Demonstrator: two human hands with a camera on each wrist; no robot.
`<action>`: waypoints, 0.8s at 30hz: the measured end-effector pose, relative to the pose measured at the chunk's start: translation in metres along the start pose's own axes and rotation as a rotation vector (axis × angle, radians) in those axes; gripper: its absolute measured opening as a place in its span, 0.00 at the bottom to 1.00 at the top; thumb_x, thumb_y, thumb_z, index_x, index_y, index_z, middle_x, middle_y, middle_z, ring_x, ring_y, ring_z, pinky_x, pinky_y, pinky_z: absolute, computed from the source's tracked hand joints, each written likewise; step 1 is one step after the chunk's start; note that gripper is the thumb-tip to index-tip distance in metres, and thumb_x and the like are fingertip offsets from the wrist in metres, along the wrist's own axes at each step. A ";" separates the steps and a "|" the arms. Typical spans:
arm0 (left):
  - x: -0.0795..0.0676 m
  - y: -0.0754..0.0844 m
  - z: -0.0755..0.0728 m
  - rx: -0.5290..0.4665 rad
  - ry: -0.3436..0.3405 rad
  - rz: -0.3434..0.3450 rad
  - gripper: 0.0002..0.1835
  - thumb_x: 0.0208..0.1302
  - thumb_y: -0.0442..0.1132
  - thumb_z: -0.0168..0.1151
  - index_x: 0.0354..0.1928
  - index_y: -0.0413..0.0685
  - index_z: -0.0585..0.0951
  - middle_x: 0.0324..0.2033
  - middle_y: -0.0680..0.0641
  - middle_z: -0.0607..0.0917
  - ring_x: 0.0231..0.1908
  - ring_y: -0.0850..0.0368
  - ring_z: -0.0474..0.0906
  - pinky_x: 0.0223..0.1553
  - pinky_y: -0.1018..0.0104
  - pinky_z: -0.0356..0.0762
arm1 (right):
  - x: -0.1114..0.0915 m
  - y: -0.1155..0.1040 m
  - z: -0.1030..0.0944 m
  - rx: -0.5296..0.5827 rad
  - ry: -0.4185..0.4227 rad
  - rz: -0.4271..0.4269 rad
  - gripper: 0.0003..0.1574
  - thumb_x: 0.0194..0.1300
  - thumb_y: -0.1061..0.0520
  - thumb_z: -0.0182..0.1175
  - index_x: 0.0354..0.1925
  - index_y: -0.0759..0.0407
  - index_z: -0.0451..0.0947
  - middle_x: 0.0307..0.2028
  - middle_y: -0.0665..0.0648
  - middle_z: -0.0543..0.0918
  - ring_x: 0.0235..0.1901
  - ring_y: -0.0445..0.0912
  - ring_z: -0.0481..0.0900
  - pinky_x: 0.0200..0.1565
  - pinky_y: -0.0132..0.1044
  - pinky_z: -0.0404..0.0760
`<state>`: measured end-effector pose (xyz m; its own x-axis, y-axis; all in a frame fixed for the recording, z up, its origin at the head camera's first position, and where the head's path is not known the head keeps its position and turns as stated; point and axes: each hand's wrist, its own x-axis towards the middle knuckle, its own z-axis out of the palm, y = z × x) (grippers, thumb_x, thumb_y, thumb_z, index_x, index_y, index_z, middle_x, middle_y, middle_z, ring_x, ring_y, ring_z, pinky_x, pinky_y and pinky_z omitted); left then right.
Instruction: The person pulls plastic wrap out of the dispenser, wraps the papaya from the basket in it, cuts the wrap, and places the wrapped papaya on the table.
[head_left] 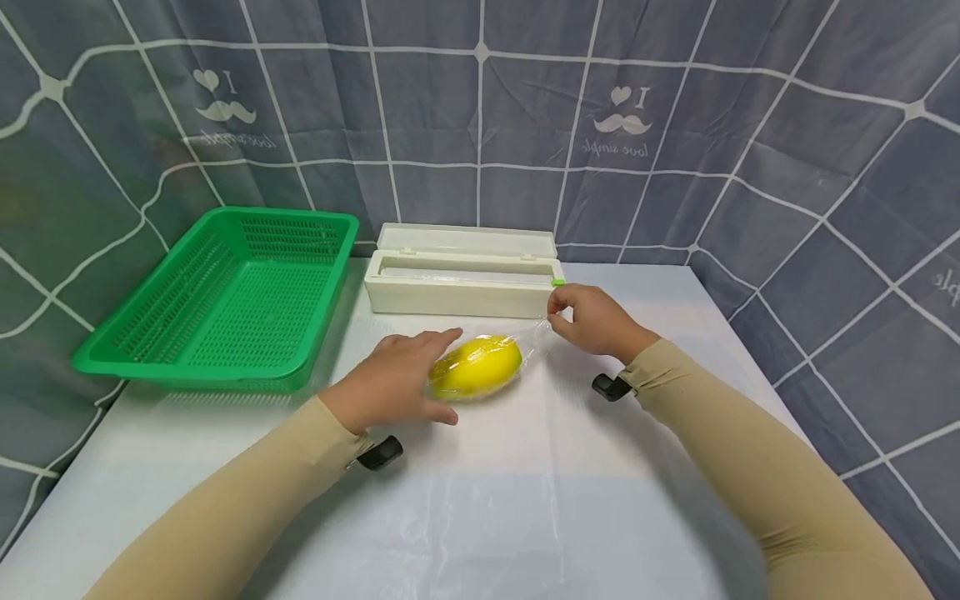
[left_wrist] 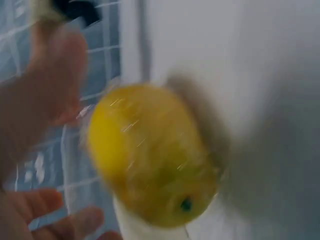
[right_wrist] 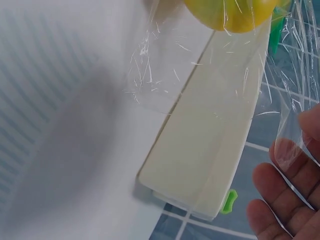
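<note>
A yellow mango-like fruit (head_left: 480, 367) lies on the table, wrapped in clear cling film (head_left: 534, 335). Beside its left end is my left hand (head_left: 396, 377), fingers extended and thumb spread apart. My right hand (head_left: 596, 321) pinches the gathered end of the film to the fruit's right. In the right wrist view the cling film (right_wrist: 295, 125) stretches from the fruit to between thumb and fingers. The left wrist view is blurred; it shows the fruit (left_wrist: 150, 150) with a dark green spot at one end, and fingertips (left_wrist: 87, 220) apart from it.
Behind the fruit stands a white cling film dispenser (head_left: 465, 296), lid raised, with a green slider (head_left: 558, 282) at its right end. A green plastic basket (head_left: 300, 367) sits at the back left. A grey checked curtain (head_left: 435, 108) surrounds the white table (head_left: 480, 517).
</note>
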<state>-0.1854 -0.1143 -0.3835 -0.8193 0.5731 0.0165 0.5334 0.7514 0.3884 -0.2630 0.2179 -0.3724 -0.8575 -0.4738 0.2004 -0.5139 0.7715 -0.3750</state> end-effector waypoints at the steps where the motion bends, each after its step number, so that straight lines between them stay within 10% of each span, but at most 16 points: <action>1: 0.004 0.004 0.004 0.075 0.017 0.003 0.61 0.52 0.61 0.82 0.82 0.49 0.59 0.73 0.44 0.76 0.72 0.46 0.73 0.72 0.38 0.66 | -0.001 0.000 -0.001 0.002 0.001 0.003 0.04 0.70 0.60 0.60 0.38 0.59 0.80 0.41 0.60 0.88 0.50 0.62 0.86 0.57 0.54 0.82; 6: 0.022 0.007 0.021 0.229 0.094 -0.018 0.55 0.55 0.57 0.82 0.78 0.46 0.62 0.63 0.43 0.83 0.63 0.48 0.81 0.65 0.43 0.75 | -0.004 0.000 -0.003 0.014 0.010 0.004 0.04 0.71 0.61 0.59 0.39 0.59 0.80 0.43 0.60 0.88 0.52 0.61 0.85 0.58 0.55 0.82; 24: 0.037 -0.021 0.024 0.074 0.179 -0.029 0.45 0.60 0.51 0.80 0.73 0.47 0.66 0.68 0.44 0.79 0.64 0.45 0.80 0.69 0.45 0.72 | -0.017 0.002 -0.010 0.042 0.082 0.019 0.02 0.71 0.61 0.64 0.41 0.59 0.84 0.45 0.61 0.89 0.51 0.61 0.85 0.56 0.56 0.82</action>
<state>-0.2219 -0.1013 -0.4130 -0.8552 0.4888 0.1723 0.5179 0.7924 0.3223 -0.2498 0.2319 -0.3676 -0.8668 -0.4221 0.2655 -0.4980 0.7603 -0.4170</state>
